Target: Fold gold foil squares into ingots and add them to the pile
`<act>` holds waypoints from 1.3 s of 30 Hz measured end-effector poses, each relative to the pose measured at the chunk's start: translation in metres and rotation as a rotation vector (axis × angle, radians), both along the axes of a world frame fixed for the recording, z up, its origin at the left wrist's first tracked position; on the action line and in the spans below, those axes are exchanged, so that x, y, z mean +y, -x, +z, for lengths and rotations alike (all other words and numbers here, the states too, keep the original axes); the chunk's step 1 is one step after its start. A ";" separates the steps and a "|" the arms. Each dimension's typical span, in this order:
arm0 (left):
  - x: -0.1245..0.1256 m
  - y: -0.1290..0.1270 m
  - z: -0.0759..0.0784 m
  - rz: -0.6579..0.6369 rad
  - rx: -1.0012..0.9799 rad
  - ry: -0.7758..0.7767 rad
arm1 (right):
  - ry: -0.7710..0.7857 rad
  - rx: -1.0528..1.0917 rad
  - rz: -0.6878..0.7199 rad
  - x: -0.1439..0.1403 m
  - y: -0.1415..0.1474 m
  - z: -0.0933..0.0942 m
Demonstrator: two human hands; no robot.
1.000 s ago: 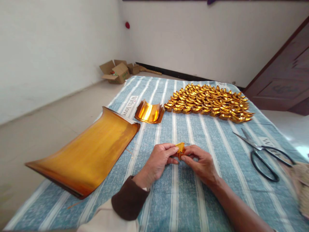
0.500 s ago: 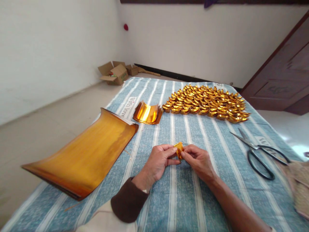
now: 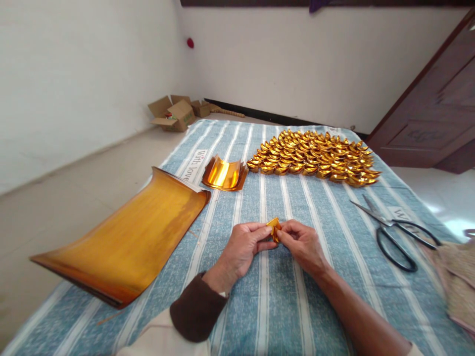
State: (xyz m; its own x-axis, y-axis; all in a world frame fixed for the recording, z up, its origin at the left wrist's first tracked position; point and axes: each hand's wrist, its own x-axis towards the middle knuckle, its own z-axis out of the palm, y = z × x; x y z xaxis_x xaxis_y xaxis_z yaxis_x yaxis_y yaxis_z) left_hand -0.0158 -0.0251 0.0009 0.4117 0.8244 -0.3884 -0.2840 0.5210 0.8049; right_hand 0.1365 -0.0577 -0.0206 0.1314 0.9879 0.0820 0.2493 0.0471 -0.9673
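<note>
Two hands [image 3: 272, 244], creased, seemingly foil piece [image 3: 275, 229]

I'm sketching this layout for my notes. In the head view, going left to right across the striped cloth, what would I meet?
Large stack of gold sheets → small curled gold sheets → left hand → small gold piece pinched by both hands → right hand → black scissors → woven mat at the edge.
</note>
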 end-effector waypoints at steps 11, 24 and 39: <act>-0.002 -0.002 0.002 -0.018 0.053 -0.085 | -0.027 -0.054 0.000 0.001 -0.001 0.002; -0.001 -0.001 0.001 -0.042 0.092 -0.149 | -0.109 -0.075 0.079 0.002 -0.005 -0.001; 0.002 -0.001 -0.002 -0.068 0.162 -0.171 | -0.207 -0.195 0.149 0.002 -0.005 -0.004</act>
